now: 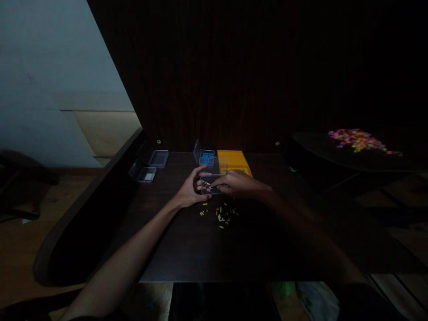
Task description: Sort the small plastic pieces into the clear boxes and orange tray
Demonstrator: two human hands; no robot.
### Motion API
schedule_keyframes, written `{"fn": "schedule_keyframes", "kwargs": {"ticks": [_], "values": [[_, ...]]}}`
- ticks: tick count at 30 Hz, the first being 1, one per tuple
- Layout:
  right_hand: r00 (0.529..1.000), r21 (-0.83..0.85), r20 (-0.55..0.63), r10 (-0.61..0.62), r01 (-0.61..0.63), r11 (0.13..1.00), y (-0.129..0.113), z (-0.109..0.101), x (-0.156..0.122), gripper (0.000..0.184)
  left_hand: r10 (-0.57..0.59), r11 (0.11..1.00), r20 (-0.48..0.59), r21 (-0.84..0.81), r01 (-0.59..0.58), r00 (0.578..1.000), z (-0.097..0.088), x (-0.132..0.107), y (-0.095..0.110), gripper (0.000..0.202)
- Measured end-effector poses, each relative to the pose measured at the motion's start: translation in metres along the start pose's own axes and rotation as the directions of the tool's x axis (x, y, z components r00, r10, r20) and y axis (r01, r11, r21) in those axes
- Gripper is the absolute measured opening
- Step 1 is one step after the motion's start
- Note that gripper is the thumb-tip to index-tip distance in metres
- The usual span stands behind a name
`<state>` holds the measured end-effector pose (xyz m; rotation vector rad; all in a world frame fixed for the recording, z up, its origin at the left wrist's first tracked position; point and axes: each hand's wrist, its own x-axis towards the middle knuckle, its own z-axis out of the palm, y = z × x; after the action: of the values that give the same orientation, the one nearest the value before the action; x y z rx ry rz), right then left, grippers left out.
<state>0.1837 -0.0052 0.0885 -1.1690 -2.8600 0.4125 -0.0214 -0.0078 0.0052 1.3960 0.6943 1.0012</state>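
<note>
My left hand (190,189) is wrapped round the left side of a small clear plastic box (202,191), thumb at the front and fingers behind. Its hinged lid (216,162) stands open at the back. Inside lie a few small pinkish pieces (207,185). From the right, my right hand (234,182) reaches over the box, fingers curled and fingertips down inside it; whether they pinch a piece is too dark to tell. Just in front of the box, small yellow and pale building-brick-like pieces (220,217) are scattered on the dark tabletop (187,249).
Behind the hands stand an open clear box with blue pieces (207,156) and a yellow tray (230,156) with green pieces. Two open clear boxes (158,158) (147,174) sit at the left. Colourful pieces (357,139) are heaped on a dark surface at right. A raised side panel (90,209) borders the left.
</note>
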Motion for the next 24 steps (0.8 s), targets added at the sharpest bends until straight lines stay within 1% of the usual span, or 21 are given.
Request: {"fn": "schedule_keyframes", "kwargs": {"ticks": [3, 7, 10, 13, 18, 24], "values": [[0.999, 0.057, 0.008, -0.047, 0.047, 0.997, -0.004, -0.001, -0.008, 0.03, -0.005, 1.0, -0.015, -0.004, 0.005, 1.0, 0.001, 0.001, 0.0, 0.095], [0.991, 0.075, 0.033, -0.132, 0.129, 0.989, -0.009, 0.01, -0.016, 0.021, -0.01, 1.0, -0.023, -0.015, 0.01, 1.0, 0.001, 0.001, -0.001, 0.095], [0.99, 0.035, 0.074, -0.118, 0.116, 0.993, -0.014, 0.022, -0.018, 0.021, -0.008, 1.0, -0.027, -0.02, 0.007, 1.0, 0.0, 0.001, -0.002, 0.094], [0.989, -0.034, 0.126, -0.079, 0.084, 0.996, -0.019, 0.028, -0.016, 0.022, -0.002, 1.0, -0.033, -0.001, 0.002, 0.999, 0.0, 0.001, -0.001, 0.093], [0.989, -0.052, 0.138, -0.061, 0.068, 0.996, -0.021, 0.03, -0.014, 0.02, -0.003, 1.0, -0.033, 0.008, 0.003, 0.999, 0.0, 0.001, -0.001, 0.093], [0.988, -0.076, 0.15, -0.027, 0.039, 0.996, -0.018, 0.029, -0.016, 0.022, 0.001, 1.0, -0.029, -0.005, -0.001, 1.0, 0.0, 0.001, -0.002, 0.093]]}}
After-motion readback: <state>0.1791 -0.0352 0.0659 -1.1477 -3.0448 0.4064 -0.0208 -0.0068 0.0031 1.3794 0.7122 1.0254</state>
